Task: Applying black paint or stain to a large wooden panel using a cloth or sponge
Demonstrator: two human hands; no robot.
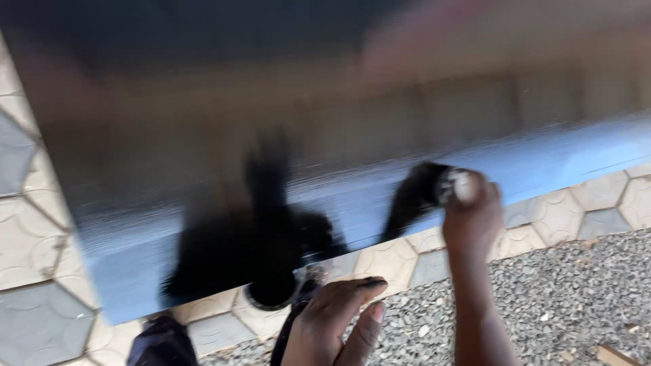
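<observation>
While left hand [339,318] rests, right hand [471,213] touches metal sheet [352,135]

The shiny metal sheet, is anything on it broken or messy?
No dents, tears or spills show on the metal sheet. The dark shapes on it look like reflections, but the picture is blurred, so fine scratches cannot be ruled out.

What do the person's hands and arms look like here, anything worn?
Both are bare. The left hand shows no glove, ring or watch, with short, plain nails on the visible fingers. The right hand and its forearm, rising from the bottom edge, are also uncovered: no sleeve, band or marking in view. The picture is motion-blurred, so finer detail cannot be made out.
</observation>
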